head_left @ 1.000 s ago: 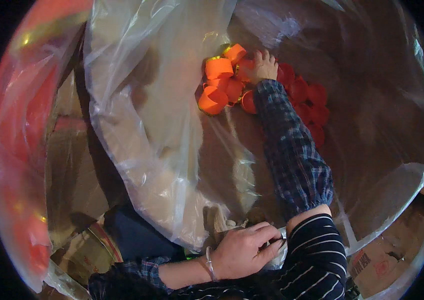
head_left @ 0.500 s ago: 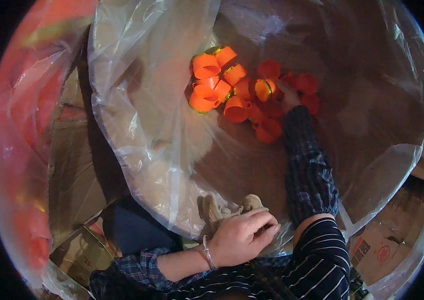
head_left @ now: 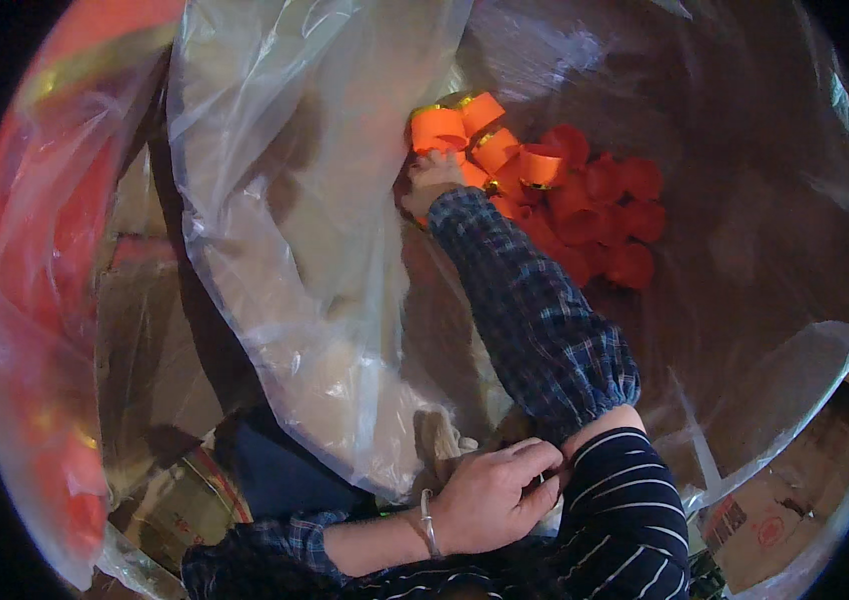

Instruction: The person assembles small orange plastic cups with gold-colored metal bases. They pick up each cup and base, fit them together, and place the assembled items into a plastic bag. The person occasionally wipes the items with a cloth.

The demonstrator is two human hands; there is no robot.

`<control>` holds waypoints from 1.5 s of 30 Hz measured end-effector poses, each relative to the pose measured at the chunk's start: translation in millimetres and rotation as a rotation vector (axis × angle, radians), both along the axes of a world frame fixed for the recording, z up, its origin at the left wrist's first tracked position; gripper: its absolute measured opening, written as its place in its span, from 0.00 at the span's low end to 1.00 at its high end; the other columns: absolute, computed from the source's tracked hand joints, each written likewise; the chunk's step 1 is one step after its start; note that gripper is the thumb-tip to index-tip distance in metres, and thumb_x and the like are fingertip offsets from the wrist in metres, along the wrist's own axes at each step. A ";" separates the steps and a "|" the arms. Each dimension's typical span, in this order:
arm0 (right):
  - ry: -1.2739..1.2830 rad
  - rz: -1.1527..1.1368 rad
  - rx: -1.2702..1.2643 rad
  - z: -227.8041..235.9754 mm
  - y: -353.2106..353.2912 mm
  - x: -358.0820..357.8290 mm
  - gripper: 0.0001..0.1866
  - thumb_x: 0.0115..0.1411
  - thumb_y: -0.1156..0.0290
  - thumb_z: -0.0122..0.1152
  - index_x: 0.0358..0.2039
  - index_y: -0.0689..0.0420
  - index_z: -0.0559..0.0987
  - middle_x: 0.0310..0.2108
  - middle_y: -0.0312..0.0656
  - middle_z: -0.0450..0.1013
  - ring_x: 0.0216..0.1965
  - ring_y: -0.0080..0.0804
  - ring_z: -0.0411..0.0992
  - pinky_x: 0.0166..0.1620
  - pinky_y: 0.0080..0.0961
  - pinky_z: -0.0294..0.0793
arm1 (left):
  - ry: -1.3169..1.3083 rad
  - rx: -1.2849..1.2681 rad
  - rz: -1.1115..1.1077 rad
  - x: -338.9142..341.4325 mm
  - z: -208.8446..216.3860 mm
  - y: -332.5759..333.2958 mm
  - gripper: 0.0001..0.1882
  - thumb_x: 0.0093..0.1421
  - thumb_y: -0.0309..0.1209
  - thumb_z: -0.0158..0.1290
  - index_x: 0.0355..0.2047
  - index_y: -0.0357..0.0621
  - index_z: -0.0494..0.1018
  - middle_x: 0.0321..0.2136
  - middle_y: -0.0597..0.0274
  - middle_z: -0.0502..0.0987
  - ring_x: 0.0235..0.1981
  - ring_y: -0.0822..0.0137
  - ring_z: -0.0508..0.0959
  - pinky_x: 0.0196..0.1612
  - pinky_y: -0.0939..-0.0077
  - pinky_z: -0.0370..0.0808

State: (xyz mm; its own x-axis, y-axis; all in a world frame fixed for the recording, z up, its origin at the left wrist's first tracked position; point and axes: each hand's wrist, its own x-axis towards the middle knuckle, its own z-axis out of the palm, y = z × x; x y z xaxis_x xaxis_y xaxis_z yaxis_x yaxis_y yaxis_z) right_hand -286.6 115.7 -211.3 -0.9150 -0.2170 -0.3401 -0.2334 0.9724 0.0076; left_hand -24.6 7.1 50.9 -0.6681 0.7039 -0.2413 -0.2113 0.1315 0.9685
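A loose pile of orange cups (head_left: 603,222), some with gold edges and small handles, lies in a large bag of clear plastic (head_left: 275,290). My right hand (head_left: 433,180) reaches to the left side of the pile. Its fingers are apart and touch an orange cup (head_left: 439,126); the palm side is hidden. My left hand (head_left: 500,495) rests at the bag's near rim with its fingers curled together. Whatever is between them is hidden. Beside it lies a beige cloth bundle (head_left: 437,437), perhaps a work glove.
Red and yellow material (head_left: 40,300) under clear plastic stands along the left side. Brown cardboard (head_left: 150,340) lies between it and the bag. Another printed carton (head_left: 770,525) is at the lower right. The bag's rim curves around the cups.
My right hand has moved left across the pile, from its right side to its left side. Several cups now sit farther right. My left hand stays near the rim.
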 end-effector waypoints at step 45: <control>-0.660 -1.114 -1.232 52.0 154.5 135.9 0.21 0.58 0.54 0.62 0.46 0.55 0.79 0.46 0.50 0.76 0.45 0.52 0.74 0.47 0.43 0.73 | 0.022 0.076 0.004 8.5 3.3 -1.1 0.08 0.63 0.31 0.54 0.37 0.38 0.73 0.27 0.54 0.76 0.27 0.62 0.77 0.32 0.71 0.74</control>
State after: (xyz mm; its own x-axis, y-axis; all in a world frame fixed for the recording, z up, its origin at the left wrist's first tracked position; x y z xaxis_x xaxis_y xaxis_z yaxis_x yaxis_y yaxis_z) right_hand -150.7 270.2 -159.3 -0.5857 -0.0388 -0.8096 0.8092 0.0294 -0.5868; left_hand -16.1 6.0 54.2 -0.6753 0.7170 -0.1727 -0.1903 0.0568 0.9801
